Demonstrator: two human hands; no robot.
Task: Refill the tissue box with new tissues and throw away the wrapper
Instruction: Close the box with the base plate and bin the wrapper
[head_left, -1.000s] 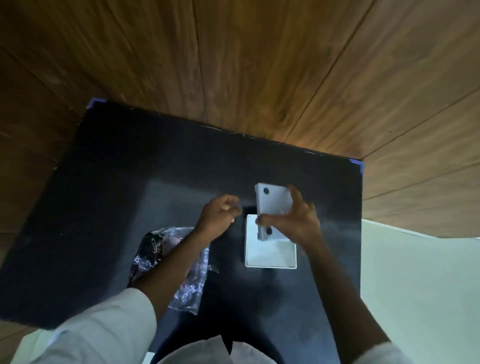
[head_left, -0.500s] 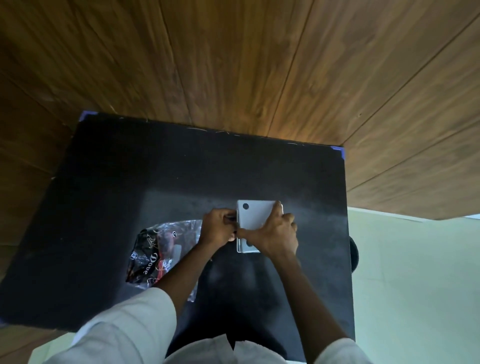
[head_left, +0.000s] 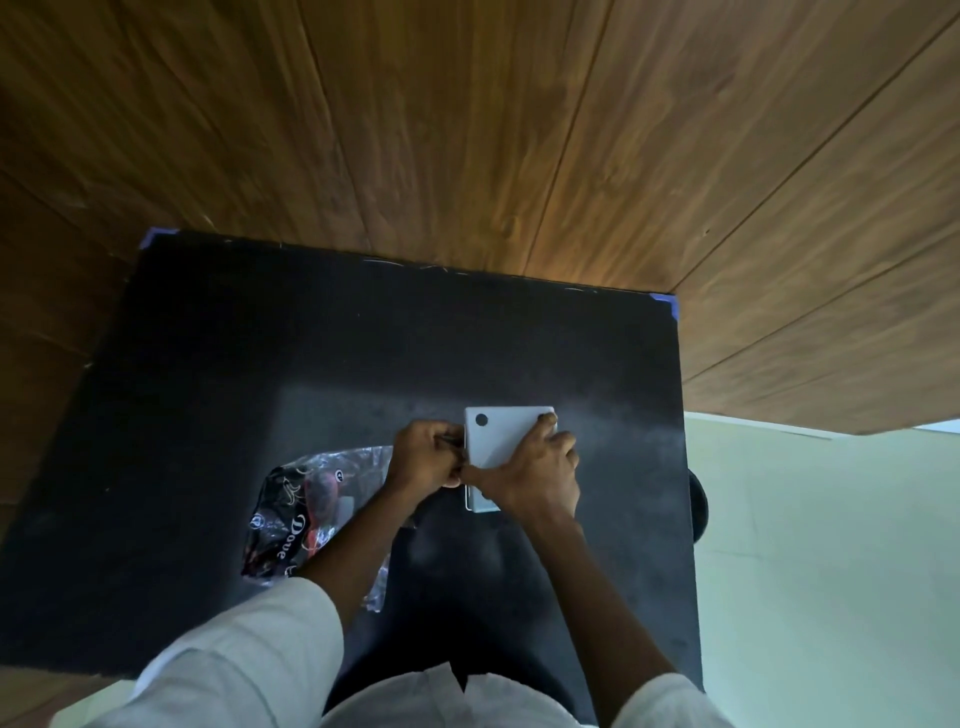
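A white tissue box (head_left: 496, 434) lies on the black table (head_left: 260, 364), its flat panel with a dark round dot facing up. My right hand (head_left: 535, 475) presses flat on top of the panel. My left hand (head_left: 423, 460) pinches the box's left edge; what its fingers grip there is too small to tell. A sliver of the lower box part (head_left: 478, 503) shows under my right hand. The crumpled plastic wrapper (head_left: 298, 512), black and clear with white lettering, lies on the table to the left, partly under my left forearm.
Wooden panel wall (head_left: 467, 130) rises behind the table. Blue tape marks the far corners (head_left: 667, 301). Pale green floor (head_left: 831, 571) lies to the right, with a dark round object (head_left: 698, 512) at the table's right edge.
The white panel, held tilted up by my right hand a second ago, now lies flat on the lower box part. My left hand moved onto the box's left edge.
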